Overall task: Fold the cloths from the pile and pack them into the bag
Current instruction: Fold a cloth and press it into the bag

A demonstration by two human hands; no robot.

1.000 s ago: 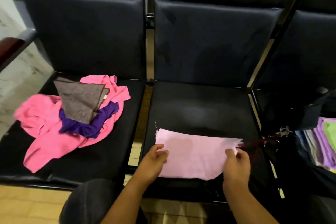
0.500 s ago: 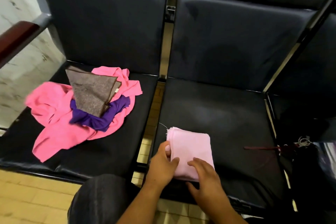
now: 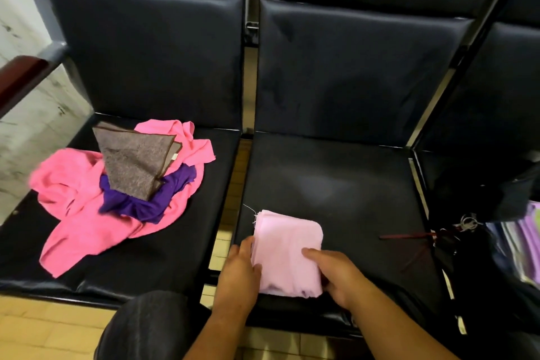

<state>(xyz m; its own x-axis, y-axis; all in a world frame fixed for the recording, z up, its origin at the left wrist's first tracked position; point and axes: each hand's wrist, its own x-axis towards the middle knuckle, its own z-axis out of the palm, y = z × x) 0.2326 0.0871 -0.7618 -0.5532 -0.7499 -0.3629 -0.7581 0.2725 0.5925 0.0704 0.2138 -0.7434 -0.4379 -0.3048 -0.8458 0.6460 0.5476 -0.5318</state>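
Observation:
A light pink cloth [image 3: 287, 242] lies folded into a small square at the front of the middle seat [image 3: 336, 178]. My left hand [image 3: 238, 275] grips its left edge, thumb on top. My right hand [image 3: 339, 275] holds the lower right corner, one finger lying across the top. On the left seat is the pile: a hot pink cloth [image 3: 76, 213], a purple cloth [image 3: 152, 202] and a grey-brown cloth [image 3: 131, 161] on top. The dark bag [image 3: 479, 266] stands at the right, with folded purple and green cloths [image 3: 529, 242] showing inside.
A thin red strap [image 3: 409, 235] runs from the bag onto the middle seat. A dark wooden armrest [image 3: 17, 79] sticks out at the far left. My knee [image 3: 146, 327] is below the gap between the seats. Seat backs rise behind.
The pink cloth was a wide strip held at both ends; my right hand folded its right half over to the left. Both hands now hold the small square.

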